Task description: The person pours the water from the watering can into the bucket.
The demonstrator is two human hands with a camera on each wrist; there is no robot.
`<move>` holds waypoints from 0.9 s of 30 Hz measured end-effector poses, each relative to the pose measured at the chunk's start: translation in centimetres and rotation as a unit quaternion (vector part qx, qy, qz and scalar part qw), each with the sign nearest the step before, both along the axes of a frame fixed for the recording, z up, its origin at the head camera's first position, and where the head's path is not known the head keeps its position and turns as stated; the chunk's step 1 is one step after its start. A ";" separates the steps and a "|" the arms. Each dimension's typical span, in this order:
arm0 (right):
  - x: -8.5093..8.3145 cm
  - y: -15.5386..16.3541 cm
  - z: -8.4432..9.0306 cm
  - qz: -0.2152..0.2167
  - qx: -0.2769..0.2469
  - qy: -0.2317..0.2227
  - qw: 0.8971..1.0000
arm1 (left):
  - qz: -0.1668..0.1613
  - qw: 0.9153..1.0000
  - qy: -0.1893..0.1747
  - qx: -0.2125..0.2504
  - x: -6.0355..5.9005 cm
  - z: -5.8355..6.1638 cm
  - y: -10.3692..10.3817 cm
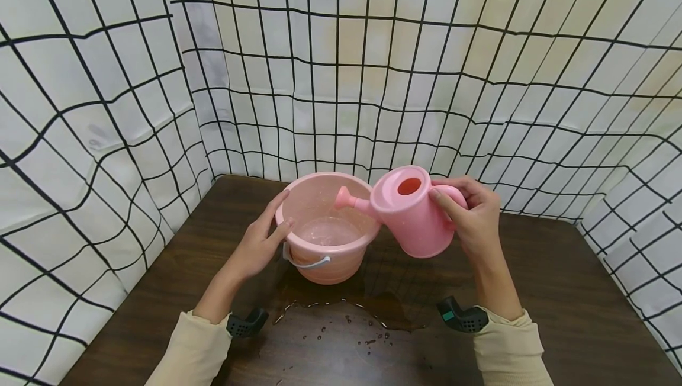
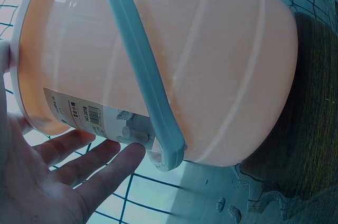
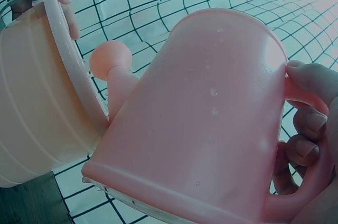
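Pink watering can (image 1: 412, 211) held tilted over bucket (image 1: 325, 229) on wet desk (image 1: 559, 291), right hand (image 1: 474, 214) fingers curled round handle, left hand (image 1: 261, 238) fingers straight against bucket rim; judged light, rigid, slippery when wet, best gripped by handle.

There is one pink bucket (image 1: 325, 238). There is one pink watering can (image 1: 407, 211). Two hands show, a left hand (image 1: 261, 241) and a right hand (image 1: 474, 214).
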State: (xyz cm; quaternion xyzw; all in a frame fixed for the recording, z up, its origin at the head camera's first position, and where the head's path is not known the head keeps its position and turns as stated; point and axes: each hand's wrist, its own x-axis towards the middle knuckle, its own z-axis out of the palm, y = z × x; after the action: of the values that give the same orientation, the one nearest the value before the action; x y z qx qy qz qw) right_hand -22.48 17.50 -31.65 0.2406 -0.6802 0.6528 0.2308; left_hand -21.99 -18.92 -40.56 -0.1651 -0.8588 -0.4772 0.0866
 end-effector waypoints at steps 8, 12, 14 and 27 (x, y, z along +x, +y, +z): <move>0.0 0.0 0.0 0.001 0.002 0.001 1.000 | 0.003 1.000 -0.001 -0.001 0.1 0.0 0.0; 0.0 0.0 0.0 0.004 0.001 0.004 1.000 | 0.005 1.000 -0.003 -0.002 0.0 0.1 0.0; 0.0 0.0 0.0 0.003 0.001 0.003 1.000 | 0.005 1.000 -0.002 -0.003 0.0 0.1 0.0; -0.1 0.0 0.0 0.001 0.001 0.001 1.000 | 0.004 1.000 -0.002 -0.002 0.1 0.1 0.0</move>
State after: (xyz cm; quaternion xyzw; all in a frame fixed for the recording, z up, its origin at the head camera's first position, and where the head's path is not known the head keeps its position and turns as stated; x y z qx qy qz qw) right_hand -22.54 17.54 -31.65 0.2423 -0.6805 0.6519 0.2309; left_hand -21.93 -18.88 -40.48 -0.1613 -0.8603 -0.4758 0.0865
